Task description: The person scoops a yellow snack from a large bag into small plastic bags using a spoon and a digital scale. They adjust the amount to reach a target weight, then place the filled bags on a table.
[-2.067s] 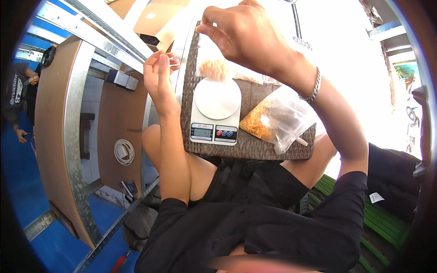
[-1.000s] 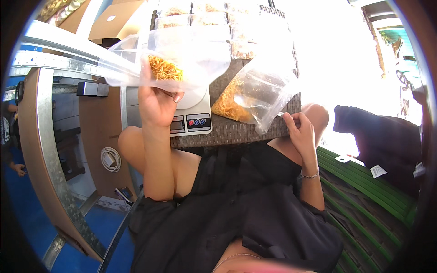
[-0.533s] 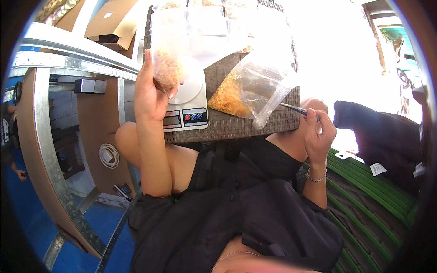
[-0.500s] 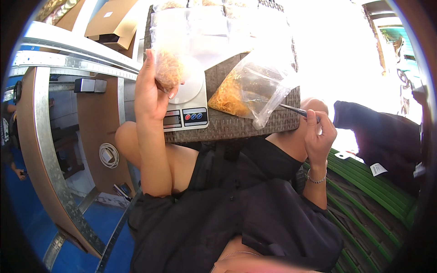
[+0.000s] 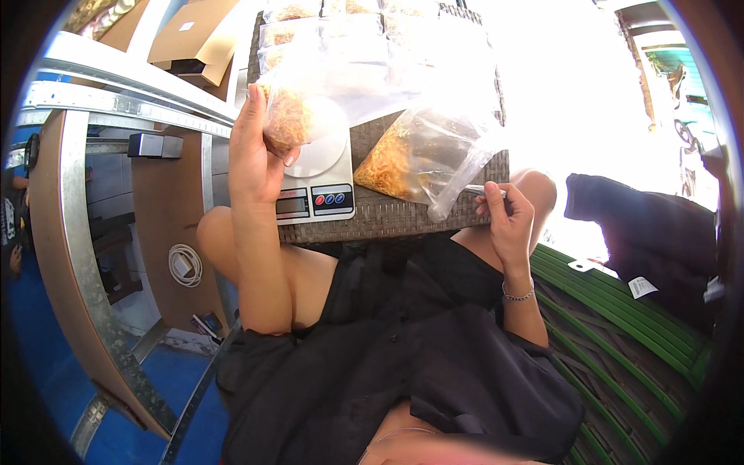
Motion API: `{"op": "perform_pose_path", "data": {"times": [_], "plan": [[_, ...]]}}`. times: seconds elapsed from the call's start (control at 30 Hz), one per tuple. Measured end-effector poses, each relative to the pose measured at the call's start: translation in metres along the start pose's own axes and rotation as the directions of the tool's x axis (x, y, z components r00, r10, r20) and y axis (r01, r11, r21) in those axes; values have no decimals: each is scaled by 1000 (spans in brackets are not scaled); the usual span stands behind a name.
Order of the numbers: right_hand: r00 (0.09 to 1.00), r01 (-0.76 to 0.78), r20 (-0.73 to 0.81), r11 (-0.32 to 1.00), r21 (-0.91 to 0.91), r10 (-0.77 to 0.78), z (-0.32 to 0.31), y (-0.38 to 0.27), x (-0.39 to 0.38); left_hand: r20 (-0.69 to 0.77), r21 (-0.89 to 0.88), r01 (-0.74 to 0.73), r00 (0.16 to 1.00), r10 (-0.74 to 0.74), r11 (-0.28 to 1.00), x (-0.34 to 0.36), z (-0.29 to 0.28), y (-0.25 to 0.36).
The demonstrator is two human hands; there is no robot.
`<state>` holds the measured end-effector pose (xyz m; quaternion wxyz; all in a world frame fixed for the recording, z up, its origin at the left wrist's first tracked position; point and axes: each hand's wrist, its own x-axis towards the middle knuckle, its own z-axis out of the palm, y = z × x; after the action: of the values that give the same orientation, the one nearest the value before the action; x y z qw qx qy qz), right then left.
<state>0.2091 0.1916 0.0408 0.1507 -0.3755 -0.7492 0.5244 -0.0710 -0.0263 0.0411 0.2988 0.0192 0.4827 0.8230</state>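
My left hand (image 5: pixel 260 147) is closed on a clear plastic bag of pale orange shreds (image 5: pixel 288 116), held over the white kitchen scale (image 5: pixel 325 163) and partly hiding its plate. To the right of the scale lies a larger clear bag (image 5: pixel 387 167) holding orange shredded food. My right hand (image 5: pixel 504 217) is closed round a slim metal utensil (image 5: pixel 478 188) at that bag's right side; the utensil's far end is hidden behind plastic. Both bags are over the brown woven table (image 5: pixel 372 226).
Several small filled bags (image 5: pixel 283 35) stand in rows at the back. Metal shelving (image 5: pixel 70 194) with brown boards, a coiled white cable (image 5: pixel 186 266) and a cardboard box (image 5: pixel 194 43) are left. A partly seen person (image 5: pixel 15 225) is far left. Black cloth (image 5: pixel 635 240) lies right.
Over two seconds my right hand has come down from high above the table to the right side, taking the utensil. My left hand has lifted the small bag. Lately my right hand moved slightly left.
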Motion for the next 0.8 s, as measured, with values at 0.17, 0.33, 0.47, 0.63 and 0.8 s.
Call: {"op": "perform_pose_path", "data": {"times": [0.17, 0.33, 0.47, 0.63, 0.8], "plan": [[996, 64, -48, 994, -89, -68, 0, 4, 5, -23, 12, 17, 1000, -17, 1000, 0, 2, 1], [999, -32, 11, 995, 91, 31, 7, 9, 12, 15, -17, 4, 1000, -4, 1000, 1, 1, -2], [996, -71, 69, 992, 107, 64, 9, 11, 11, 104, -24, 20, 994, -18, 1000, 4, -4, 1], [989, -133, 81, 984, 114, 125, 11, 13, 6, 92, -39, 12, 996, -8, 999, 2, -1, -2], [985, -173, 34, 974, 146, 170, 7, 15, 4, 91, -34, -7, 996, 10, 999, 2, 1, 0]]}}
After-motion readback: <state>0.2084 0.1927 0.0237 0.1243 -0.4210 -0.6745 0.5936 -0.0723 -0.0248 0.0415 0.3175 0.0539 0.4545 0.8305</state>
